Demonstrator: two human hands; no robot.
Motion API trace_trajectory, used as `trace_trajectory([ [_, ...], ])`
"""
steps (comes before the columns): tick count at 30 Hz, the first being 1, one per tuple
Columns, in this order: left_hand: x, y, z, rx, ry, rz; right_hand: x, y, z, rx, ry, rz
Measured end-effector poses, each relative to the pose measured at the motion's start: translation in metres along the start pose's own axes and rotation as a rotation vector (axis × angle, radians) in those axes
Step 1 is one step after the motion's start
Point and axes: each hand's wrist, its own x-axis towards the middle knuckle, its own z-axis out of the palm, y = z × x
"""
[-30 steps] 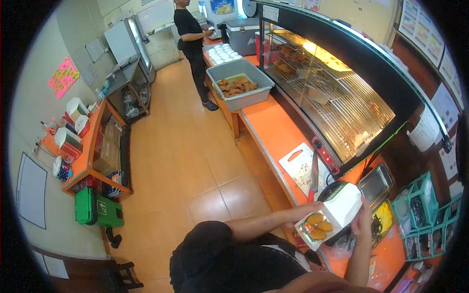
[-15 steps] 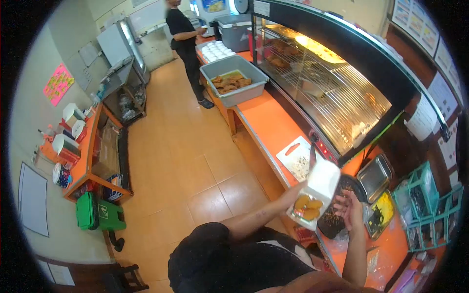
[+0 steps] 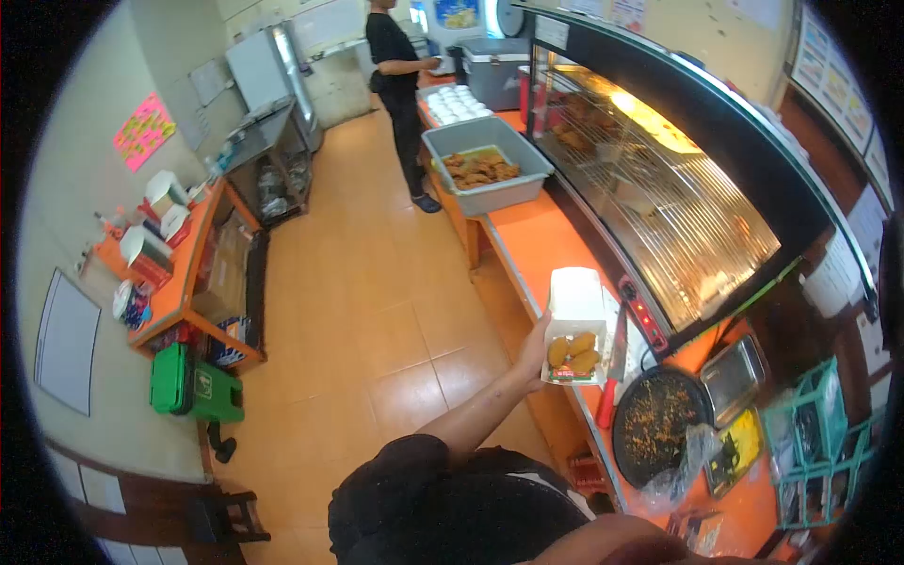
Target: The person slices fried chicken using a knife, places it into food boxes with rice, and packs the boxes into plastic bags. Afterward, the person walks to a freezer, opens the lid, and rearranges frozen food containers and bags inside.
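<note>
My left hand [image 3: 536,356] grips an open white takeout box [image 3: 576,294] from its left side. Its lid stands up, and several golden-brown fried pieces [image 3: 573,354] lie inside. Under and beside the box is a white cutting board [image 3: 642,350], partly covered, with a knife [image 3: 614,372] by it, its red handle towards me. A round black pan [image 3: 659,419] strewn with brown crumbs sits to the right of the box. My right hand is out of the picture; only the shoulder on that side shows at the bottom.
A lit glass warming cabinet [image 3: 659,202] runs along the orange counter [image 3: 532,231]. Behind stand a grey tub [image 3: 499,193] of fried food and several white packets [image 3: 455,104]. Metal trays [image 3: 732,379] and teal baskets [image 3: 810,414] are at right. Another person [image 3: 395,85] stands farther back.
My left hand has moved the box left, and its lid now stands upright. My right hand, spread near the box before, has left the view. The camera has shifted, revealing the pan.
</note>
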Motion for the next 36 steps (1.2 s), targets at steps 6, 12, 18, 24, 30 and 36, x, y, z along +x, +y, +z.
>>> trace_trajectory([
  [6, -0.020, 0.013, 0.010, -0.032, 0.038, -0.004, 0.054, 0.006, -0.017, -0.002, 0.179, 0.051],
  [12, -0.030, 0.018, 0.028, 0.027, 0.166, 0.079, 0.078, 0.014, -0.036, -0.035, 0.213, 0.073],
  [18, -0.034, 0.004, 0.033, 0.038, 0.155, 0.129, 0.097, 0.033, -0.054, -0.091, 0.195, 0.104],
  [24, -0.034, -0.035, -0.031, 0.280, 0.113, 0.217, 0.124, 0.077, -0.050, -0.159, 0.148, 0.086],
  [30, -0.044, -0.061, -0.076, 0.156, 0.245, 0.171, 0.181, 0.095, -0.038, -0.295, 0.087, 0.110],
  [36, -0.057, -0.081, -0.099, 0.178, 0.271, 0.285, 0.234, 0.100, 0.004, -0.362, -0.046, 0.195],
])
